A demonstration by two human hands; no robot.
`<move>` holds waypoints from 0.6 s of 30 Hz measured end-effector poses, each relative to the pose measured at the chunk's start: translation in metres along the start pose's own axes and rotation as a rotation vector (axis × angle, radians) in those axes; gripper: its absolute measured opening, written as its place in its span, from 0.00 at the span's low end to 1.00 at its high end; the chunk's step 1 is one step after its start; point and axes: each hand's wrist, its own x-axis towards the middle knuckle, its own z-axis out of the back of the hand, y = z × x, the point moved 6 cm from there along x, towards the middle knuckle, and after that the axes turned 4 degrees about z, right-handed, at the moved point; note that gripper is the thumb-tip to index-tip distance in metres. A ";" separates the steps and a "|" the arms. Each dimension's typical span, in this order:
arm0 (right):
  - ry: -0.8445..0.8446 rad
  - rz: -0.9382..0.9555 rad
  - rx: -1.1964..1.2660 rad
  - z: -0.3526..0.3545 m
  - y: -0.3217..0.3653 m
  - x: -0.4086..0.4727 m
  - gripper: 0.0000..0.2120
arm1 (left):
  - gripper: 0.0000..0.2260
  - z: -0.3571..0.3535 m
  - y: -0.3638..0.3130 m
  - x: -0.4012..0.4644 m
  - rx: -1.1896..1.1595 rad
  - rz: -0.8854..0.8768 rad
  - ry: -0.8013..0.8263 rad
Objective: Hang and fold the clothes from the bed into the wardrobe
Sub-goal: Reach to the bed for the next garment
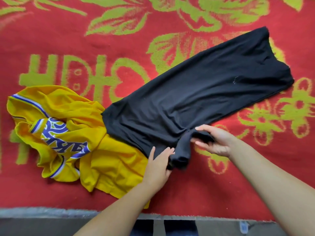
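Observation:
A black garment (201,92) lies folded lengthwise on the bed, running diagonally from the lower middle to the upper right. Its near corner is bunched into a roll. My left hand (158,164) grips that bunched roll from the left, the thumb lying on the flat cloth. My right hand (214,140) pinches the same bunched end from the right, fingers curled round the fabric. A crumpled yellow jersey (71,133) with purple lettering and striped trim lies to the left, partly under the black garment's near edge.
The bed is covered by a red blanket (85,45) with green flower and letter patterns. Its near edge (51,210) runs along the bottom, with grey floor below it.

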 end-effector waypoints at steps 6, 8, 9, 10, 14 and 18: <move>0.050 0.360 0.150 -0.055 0.031 0.021 0.15 | 0.06 0.010 0.051 -0.001 -1.026 0.744 0.106; -0.053 0.539 -0.276 -0.057 0.027 0.021 0.15 | 0.07 0.014 0.058 -0.006 -1.049 0.772 0.183; -0.100 0.677 -0.502 -0.060 0.025 0.015 0.15 | 0.10 0.019 0.060 -0.008 -1.025 0.774 0.200; -0.115 0.842 -0.746 -0.067 0.018 0.007 0.17 | 0.12 0.026 0.064 -0.008 -0.992 0.767 0.175; 0.076 1.010 -1.782 -0.092 -0.065 0.013 0.38 | 0.04 0.108 0.091 0.029 -0.558 0.468 -0.288; -0.088 0.902 -2.062 -0.092 -0.087 0.039 0.44 | 0.29 0.148 0.140 0.099 -0.031 0.433 -0.224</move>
